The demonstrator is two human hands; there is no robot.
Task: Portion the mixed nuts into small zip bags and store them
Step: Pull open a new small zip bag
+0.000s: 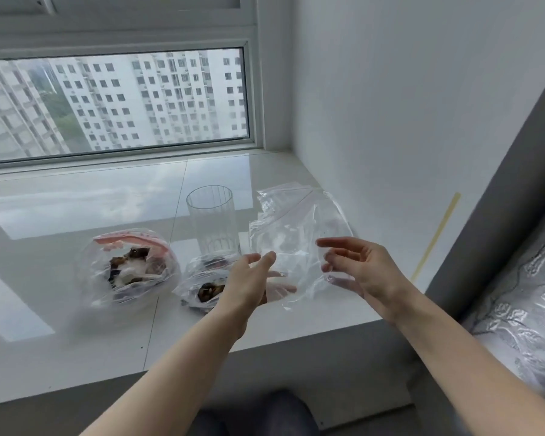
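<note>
An empty clear zip bag (291, 240) hangs upright above the right part of the white sill (60, 357). My left hand (249, 284) holds its lower left side, thumb in front and fingers showing through the plastic behind. My right hand (356, 265) holds its right side, with the lower fingers behind the film. A large open bag of mixed nuts (129, 269) with a pink zip strip sits at the left. A small bag with some nuts (203, 289) lies just left of my left hand.
A tall empty ribbed glass (213, 221) stands behind the small bag. The window (117, 102) runs along the back and a white wall (390, 121) closes the right side. Crinkled silver foil (523, 303) lies beyond the sill's right edge.
</note>
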